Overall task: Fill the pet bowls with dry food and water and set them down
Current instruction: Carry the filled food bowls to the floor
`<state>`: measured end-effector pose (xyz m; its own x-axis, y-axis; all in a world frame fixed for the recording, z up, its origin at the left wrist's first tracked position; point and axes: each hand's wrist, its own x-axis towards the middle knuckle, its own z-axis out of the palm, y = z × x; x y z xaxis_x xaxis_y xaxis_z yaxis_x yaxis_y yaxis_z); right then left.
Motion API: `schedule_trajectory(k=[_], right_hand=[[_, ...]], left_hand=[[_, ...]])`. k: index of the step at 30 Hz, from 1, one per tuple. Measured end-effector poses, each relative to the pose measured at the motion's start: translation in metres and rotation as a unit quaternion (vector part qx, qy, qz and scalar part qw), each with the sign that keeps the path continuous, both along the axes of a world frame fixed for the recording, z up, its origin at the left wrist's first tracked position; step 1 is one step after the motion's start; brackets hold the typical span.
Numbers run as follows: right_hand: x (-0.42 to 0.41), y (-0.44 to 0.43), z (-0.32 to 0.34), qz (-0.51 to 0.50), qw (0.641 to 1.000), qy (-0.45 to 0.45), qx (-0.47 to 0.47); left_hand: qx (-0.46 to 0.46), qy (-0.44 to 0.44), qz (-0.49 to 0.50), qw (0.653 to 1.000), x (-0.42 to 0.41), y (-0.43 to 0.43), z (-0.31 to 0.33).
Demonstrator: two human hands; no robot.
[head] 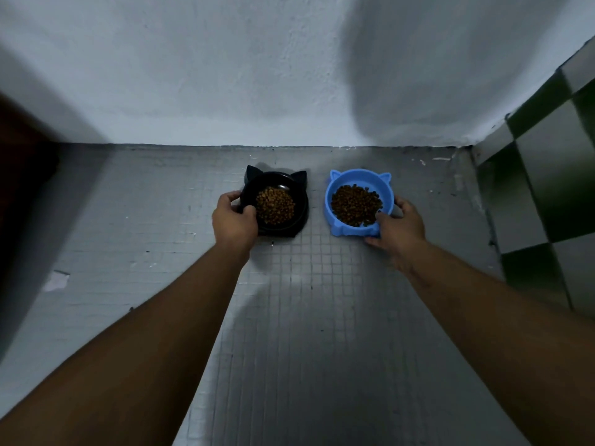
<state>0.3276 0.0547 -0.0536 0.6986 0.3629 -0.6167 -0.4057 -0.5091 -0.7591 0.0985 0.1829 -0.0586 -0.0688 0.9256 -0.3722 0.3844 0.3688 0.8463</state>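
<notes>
Two cat-eared pet bowls sit on the tiled floor near the wall, both holding brown dry food. The black bowl (301, 201) is on the left; my left hand (233, 220) grips its near left rim, thumb over the edge. The blue bowl (335, 191) is on the right; my right hand (399, 226) holds its near right rim, thumb inside the rim beside the kibble (355, 204). The kibble in the black bowl (275, 204) forms a small heap. No water is in view.
A white wall (257, 75) rises just behind the bowls. A green and grey checkered tiled wall (547, 175) closes the right side. A dark brown object (22, 162) stands at the far left. Small grey floor tiles (306, 317) stretch toward me.
</notes>
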Motion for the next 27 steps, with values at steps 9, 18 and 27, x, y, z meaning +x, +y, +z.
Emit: schedule_trajectory(k=[9,18,27], right_hand=[[0.039,-0.007,-0.072,0.065,0.979,-0.176,-0.083],[0.006,-0.015,-0.012,0.095,0.968,-0.201,-0.113],[-0.02,-0.038,0.076,0.2,0.944,-0.217,-0.15]], left_hand=[[0.055,0.11,-0.02,0.992,-0.002,-0.006,0.002],[0.027,0.146,-0.007,0.989,-0.006,-0.008,0.009],[0.069,0.158,-0.198,0.965,-0.012,-0.038,0.097]])
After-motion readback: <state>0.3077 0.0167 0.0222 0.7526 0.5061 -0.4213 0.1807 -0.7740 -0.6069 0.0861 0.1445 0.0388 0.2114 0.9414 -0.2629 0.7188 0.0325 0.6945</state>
